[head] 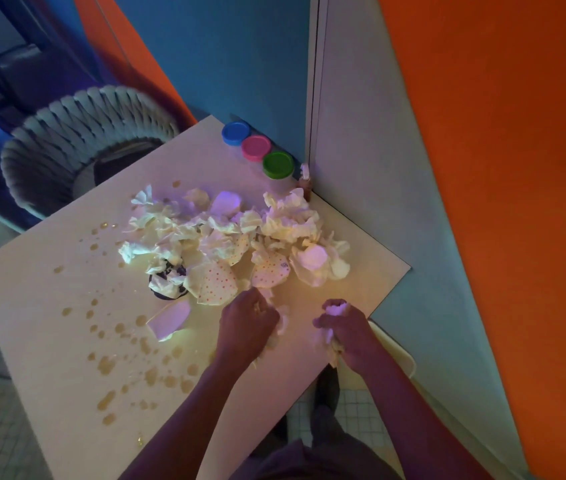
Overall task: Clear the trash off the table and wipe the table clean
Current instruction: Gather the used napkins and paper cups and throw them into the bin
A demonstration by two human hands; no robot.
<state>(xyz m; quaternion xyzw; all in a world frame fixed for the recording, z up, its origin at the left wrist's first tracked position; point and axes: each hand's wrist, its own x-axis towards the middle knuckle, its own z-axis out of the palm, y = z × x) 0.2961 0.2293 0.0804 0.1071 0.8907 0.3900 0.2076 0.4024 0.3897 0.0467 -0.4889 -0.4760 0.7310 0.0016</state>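
From the head camera: left hand (248,318) curled over a wad of crumpled paper (283,323), right hand (345,329) fisted round another wad (335,311), both at the near table (32,306) edge. Just beyond the fingertips, the main trash heap (233,237), stretched left to right. Nearest, touching the left knuckles: a dotted napkin (217,284). Left of the hands, brown drips (111,365) unwiped.
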